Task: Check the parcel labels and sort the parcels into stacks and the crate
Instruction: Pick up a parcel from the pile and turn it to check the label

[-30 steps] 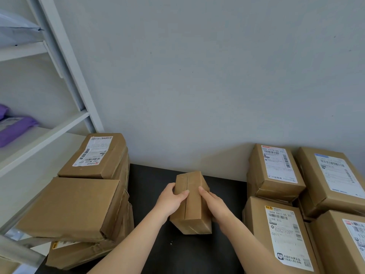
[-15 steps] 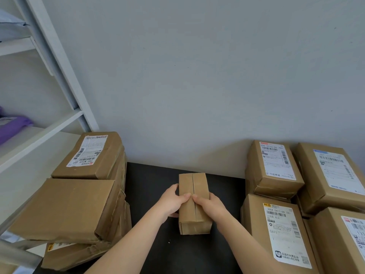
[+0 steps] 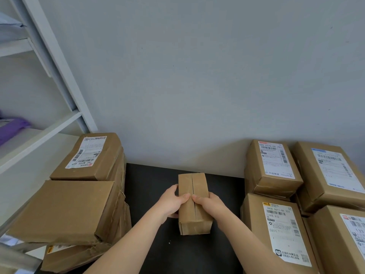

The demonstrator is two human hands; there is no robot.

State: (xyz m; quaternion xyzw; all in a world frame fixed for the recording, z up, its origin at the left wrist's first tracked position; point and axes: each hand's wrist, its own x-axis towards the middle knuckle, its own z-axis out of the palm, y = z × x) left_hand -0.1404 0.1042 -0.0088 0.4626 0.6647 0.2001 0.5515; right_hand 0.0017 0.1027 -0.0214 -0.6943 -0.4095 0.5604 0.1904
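A small brown cardboard parcel (image 3: 192, 186) stands on the black table (image 3: 150, 186) in the middle, its taped seam facing up and no label showing. My left hand (image 3: 170, 201) grips its left side with the thumb on top. My right hand (image 3: 210, 204) grips its right side, thumb on top beside the seam. On the left is a stack of parcels (image 3: 79, 204), its top rear box bearing a label (image 3: 87, 151). On the right stand several labelled parcels (image 3: 274, 165) in stacks.
A white shelf unit (image 3: 43, 131) stands at the left with a purple bag (image 3: 11, 129) on one shelf. A grey wall (image 3: 197, 76) closes the back of the table. Bare black tabletop lies between the two groups of boxes.
The small parcel has been turned from a slight slant to square with the table edge. Both thumbs have come together on its top by the seam.
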